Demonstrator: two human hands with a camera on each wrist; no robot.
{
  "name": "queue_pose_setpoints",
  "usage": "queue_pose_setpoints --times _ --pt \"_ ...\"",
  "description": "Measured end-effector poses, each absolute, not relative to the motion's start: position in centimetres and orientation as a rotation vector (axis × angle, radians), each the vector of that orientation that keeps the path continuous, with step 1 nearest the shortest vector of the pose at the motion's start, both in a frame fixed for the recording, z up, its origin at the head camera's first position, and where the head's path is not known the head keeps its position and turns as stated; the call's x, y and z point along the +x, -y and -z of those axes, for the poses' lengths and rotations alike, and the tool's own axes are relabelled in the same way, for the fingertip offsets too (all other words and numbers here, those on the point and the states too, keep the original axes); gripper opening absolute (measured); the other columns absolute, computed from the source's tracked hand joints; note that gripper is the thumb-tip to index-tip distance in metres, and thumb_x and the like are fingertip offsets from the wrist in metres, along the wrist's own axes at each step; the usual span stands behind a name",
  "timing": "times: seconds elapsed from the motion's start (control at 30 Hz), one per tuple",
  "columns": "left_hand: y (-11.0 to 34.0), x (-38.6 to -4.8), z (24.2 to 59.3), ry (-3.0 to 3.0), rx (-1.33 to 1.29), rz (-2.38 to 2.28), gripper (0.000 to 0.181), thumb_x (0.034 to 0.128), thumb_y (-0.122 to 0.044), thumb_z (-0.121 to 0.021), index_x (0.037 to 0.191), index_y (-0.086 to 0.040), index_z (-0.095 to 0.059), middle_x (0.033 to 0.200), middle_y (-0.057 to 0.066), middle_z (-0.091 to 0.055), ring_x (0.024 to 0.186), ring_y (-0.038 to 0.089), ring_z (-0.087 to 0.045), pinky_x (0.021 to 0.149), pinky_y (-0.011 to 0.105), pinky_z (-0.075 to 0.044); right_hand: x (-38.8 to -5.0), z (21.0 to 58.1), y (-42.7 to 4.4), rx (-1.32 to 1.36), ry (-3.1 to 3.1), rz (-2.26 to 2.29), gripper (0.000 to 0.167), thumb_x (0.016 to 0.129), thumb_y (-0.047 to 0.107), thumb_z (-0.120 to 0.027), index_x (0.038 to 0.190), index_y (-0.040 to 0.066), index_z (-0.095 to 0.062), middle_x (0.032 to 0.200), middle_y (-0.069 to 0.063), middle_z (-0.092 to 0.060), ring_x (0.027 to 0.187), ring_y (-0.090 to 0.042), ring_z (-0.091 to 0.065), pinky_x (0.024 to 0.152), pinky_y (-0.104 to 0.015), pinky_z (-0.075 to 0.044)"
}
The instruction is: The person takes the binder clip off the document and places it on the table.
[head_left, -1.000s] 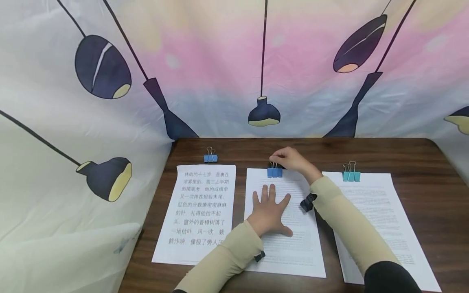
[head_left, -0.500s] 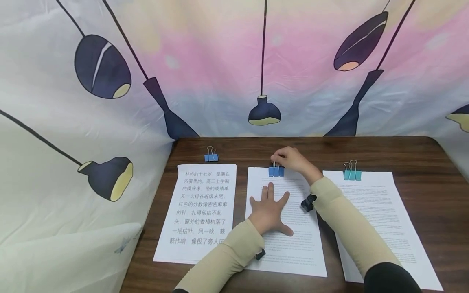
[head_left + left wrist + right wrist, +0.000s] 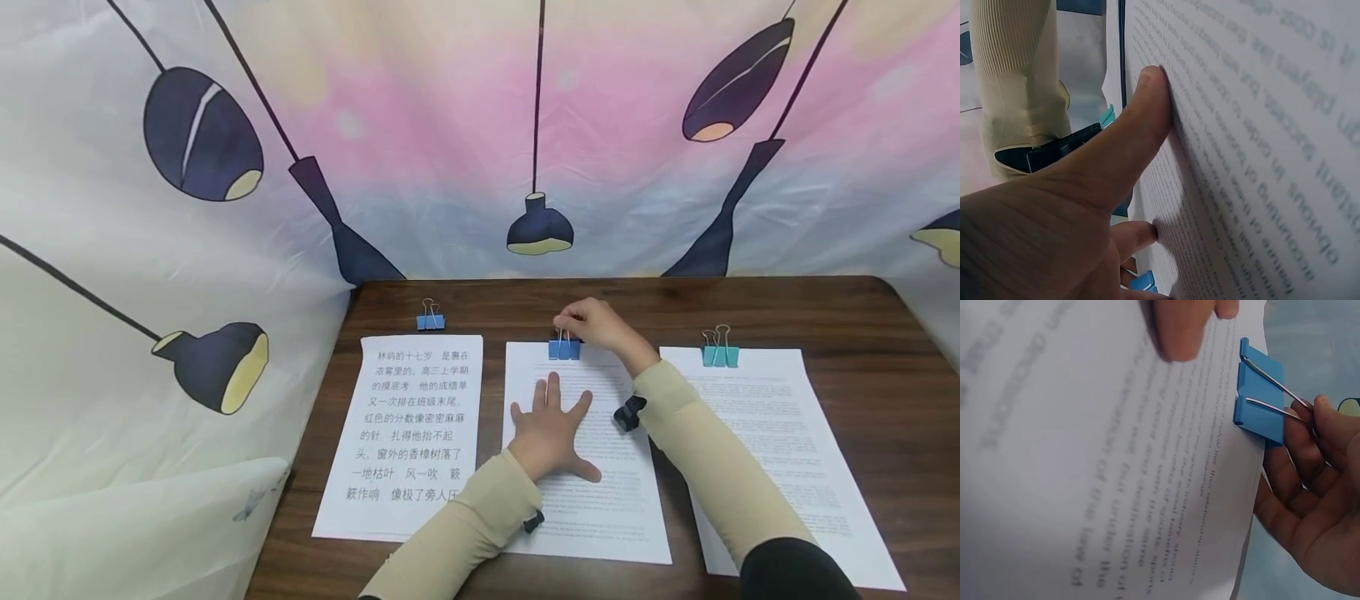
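Observation:
In the head view, my left hand (image 3: 549, 435) lies with fingers spread on the middle printed sheet (image 3: 600, 517). The left wrist view shows the left hand (image 3: 1094, 187) with its thumb resting on the print. A blue binder clip (image 3: 564, 349) sits on that sheet's top edge, and my right hand (image 3: 596, 323) pinches its wire handles. In the right wrist view the right hand (image 3: 1322, 487) has the handles between thumb and fingers, while the blue clip's body (image 3: 1261, 394) is on the paper's edge.
On the left lies a sheet with large print (image 3: 412, 417), and a separate blue clip (image 3: 431, 322) stands beyond it. The right sheet (image 3: 772, 433) carries a teal clip (image 3: 721, 357) on its top edge. A patterned curtain (image 3: 450, 125) hangs behind the wooden table (image 3: 862, 333).

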State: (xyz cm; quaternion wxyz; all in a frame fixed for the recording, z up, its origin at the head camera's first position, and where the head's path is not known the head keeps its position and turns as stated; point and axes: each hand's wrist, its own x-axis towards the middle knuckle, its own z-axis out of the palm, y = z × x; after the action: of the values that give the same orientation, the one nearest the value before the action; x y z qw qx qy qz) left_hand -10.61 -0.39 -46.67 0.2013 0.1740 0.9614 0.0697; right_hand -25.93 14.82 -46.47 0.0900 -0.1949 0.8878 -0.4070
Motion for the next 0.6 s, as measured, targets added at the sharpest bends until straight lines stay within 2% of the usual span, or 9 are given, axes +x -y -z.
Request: queue_pose_setpoints --times 0.23,0.4,0.6 --pt "0.5 -10.6 46.6 -2.681 0.484 -0.168 0.121 0.0672 -0.072 -0.090 0.167 -0.035 -0.032 0.175 0.022 -0.012 0.160 0.041 -0.017 0.110 0.073 -0.035 -26.4 46.1 -15.0 -0.557 -2.578 1.182 0.026 0.108 0.018 -0.063 0.098 0.000 -0.078 0.081 -0.010 -0.068 0.071 -0.019 -0.054 0.066 -0.034 -0.044" --pt "0.4 -10.6 46.7 -2.682 0.484 -0.177 0.121 0.0662 -0.071 -0.091 0.167 -0.035 -0.033 0.175 0.022 -0.013 0.160 0.041 -0.018 0.110 0.073 -0.035 -26.8 46.1 -15.1 -0.529 -2.533 1.165 0.026 0.108 0.018 -0.064 0.104 -0.002 -0.080 0.086 -0.010 -0.073 0.079 -0.022 -0.061 0.074 -0.037 -0.050" --pt "0.3 -10.7 46.7 -2.669 0.475 -0.178 0.121 0.0668 -0.071 -0.090 0.167 -0.035 -0.032 0.175 0.022 -0.011 0.160 0.041 -0.017 0.111 0.073 -0.034 -27.3 46.0 -15.3 -0.523 -2.515 1.163 0.027 0.107 0.018 -0.064 0.105 -0.002 -0.081 0.082 -0.009 -0.073 0.081 -0.024 -0.066 0.080 -0.040 -0.054"
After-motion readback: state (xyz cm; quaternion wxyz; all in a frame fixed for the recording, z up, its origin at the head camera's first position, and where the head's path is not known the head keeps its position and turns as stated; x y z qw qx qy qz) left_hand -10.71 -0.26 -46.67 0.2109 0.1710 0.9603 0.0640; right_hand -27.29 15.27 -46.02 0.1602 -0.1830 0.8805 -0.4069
